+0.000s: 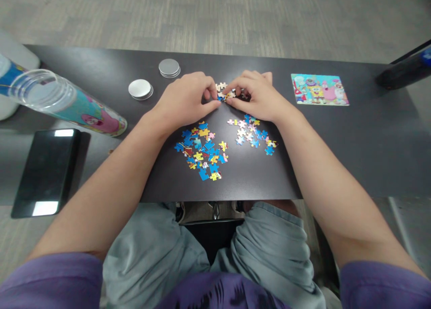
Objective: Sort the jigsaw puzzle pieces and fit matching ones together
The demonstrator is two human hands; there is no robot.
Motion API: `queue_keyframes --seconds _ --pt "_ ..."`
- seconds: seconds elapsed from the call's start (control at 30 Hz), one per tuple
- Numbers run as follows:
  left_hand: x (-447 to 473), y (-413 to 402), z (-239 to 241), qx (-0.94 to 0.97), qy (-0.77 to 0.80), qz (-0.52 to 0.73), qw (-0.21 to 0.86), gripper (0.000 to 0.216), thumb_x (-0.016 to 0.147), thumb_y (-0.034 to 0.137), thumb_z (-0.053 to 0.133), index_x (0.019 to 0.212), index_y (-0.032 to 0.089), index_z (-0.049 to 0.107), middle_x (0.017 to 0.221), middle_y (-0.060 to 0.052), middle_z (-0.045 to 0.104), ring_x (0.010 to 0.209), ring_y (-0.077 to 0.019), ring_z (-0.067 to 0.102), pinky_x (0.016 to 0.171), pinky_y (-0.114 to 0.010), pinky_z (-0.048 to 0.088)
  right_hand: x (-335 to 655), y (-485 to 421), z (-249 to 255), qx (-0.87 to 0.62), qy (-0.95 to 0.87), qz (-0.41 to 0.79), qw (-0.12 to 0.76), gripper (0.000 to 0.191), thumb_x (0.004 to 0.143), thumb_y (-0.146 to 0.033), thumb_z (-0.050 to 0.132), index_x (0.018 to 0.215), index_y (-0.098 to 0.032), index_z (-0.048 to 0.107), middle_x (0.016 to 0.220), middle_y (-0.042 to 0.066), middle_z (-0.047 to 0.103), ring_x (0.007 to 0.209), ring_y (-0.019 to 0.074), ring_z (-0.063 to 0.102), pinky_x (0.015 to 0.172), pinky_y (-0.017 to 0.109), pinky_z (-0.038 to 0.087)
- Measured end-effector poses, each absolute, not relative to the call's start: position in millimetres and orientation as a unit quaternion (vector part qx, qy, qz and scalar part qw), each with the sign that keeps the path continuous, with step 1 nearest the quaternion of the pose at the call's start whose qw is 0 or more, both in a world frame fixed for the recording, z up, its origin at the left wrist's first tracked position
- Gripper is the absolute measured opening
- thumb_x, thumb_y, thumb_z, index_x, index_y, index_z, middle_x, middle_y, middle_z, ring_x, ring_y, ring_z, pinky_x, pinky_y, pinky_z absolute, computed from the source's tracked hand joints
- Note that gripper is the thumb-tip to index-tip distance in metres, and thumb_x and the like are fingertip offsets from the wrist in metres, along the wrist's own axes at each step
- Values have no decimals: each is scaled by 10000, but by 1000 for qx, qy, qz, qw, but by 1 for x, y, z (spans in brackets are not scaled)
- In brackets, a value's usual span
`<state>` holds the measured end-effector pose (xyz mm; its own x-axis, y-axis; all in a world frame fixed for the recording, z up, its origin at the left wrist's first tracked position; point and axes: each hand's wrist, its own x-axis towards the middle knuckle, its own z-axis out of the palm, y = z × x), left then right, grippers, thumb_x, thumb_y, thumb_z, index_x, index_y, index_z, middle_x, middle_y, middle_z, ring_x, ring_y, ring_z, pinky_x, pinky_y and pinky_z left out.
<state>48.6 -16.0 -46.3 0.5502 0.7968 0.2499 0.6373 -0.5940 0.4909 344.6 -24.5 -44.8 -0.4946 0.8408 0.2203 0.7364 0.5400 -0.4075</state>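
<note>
My left hand (pixel 190 97) and my right hand (pixel 254 96) meet over a small patch of jigsaw puzzle pieces (pixel 221 86) near the table's middle. Thumb and fingers of each hand close in a pinch on small puzzle pieces at the near edge of that patch; my fingers partly hide them. Closer to me lies a loose pile of blue, yellow and red puzzle pieces (pixel 204 150). A second, smaller scatter of pink, blue and yellow pieces (pixel 252 132) is spread below my right hand.
A picture card (pixel 319 89) lies flat at the right. Two stacks of round discs (pixel 169 67) sit at the far left. A clear-topped printed tube (pixel 77 102) and a black tablet (pixel 47 170) are on the left. A dark bottle (pixel 404 71) rests at the right edge.
</note>
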Motion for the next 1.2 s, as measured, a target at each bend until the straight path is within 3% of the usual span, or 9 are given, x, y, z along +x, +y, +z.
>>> queue_keyframes --seconds 0.37,0.7,0.87,1.07,1.2 --pt "52 -15 -51 859 431 231 155 358 1017 454 898 1348 338 829 1303 -77 812 1274 -383 769 1045 -579 590 342 -25 -42 -454 -856 132 209 229 1163 -482 753 1263 -353 913 1284 100 870 1249 424 772 1290 694 467" --pt "57 -17 -38 864 415 235 160 183 1131 473 767 1148 330 881 1188 -81 814 1165 -355 775 1035 -538 594 340 -22 -43 -454 -851 146 220 257 1183 -551 737 1216 -349 892 1298 116 886 1268 435 765 1275 694 490" --pt "51 -15 -31 862 408 234 188 176 1109 401 756 1112 273 876 1172 -95 853 1021 -330 784 1074 -513 633 341 -21 -46 -442 -854 148 230 235 1177 -511 747 1162 -319 883 1268 108 891 1264 423 794 1268 689 473" --pt "50 -16 -24 846 433 225 214 89 1020 295 799 1027 248 874 980 -36 814 841 -245 705 954 -409 589 344 -18 -51 -436 -856 142 239 211 1185 -488 757 1153 -311 867 1259 115 885 1255 428 800 1264 684 487" --pt "51 -22 -13 836 444 194 258 47 939 207 793 910 237 814 856 8 737 776 -203 656 862 -372 518 347 -15 -51 -442 -852 128 252 285 1226 -576 728 1211 -320 852 1281 122 881 1220 423 784 1263 674 506"
